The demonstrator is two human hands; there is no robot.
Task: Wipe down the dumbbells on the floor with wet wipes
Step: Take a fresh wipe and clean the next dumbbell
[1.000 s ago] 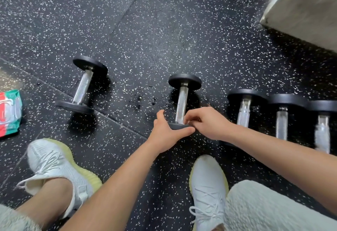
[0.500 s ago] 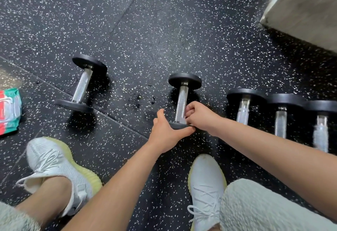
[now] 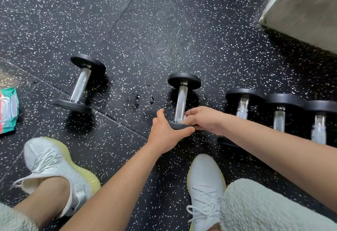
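- While my left hand [image 3: 165, 133] grips the near head of the middle dumbbell [image 3: 180, 99], cupping it between thumb and forefinger, I judge the step in hand to be wiping the knurled handle.
- My right hand [image 3: 203, 119] pinches a white wet wipe [image 3: 182, 121] against the handle's near end, fingers curled in on it.
- To do this well I would wrap the wipe fully round the bar and draw it toward the far head, twisting so the knurling is cleaned all round, with the left hand stopping any roll.
- Both forearms reach forward and converge on the near head, wrists low over the floor [image 3: 164, 30].
- That dumbbell lies on the floor between a lone dumbbell [image 3: 80, 85] to its left and a row of three [image 3: 279, 119] on its right; the wipes pack [image 3: 8, 110] lies well apart at the left edge.
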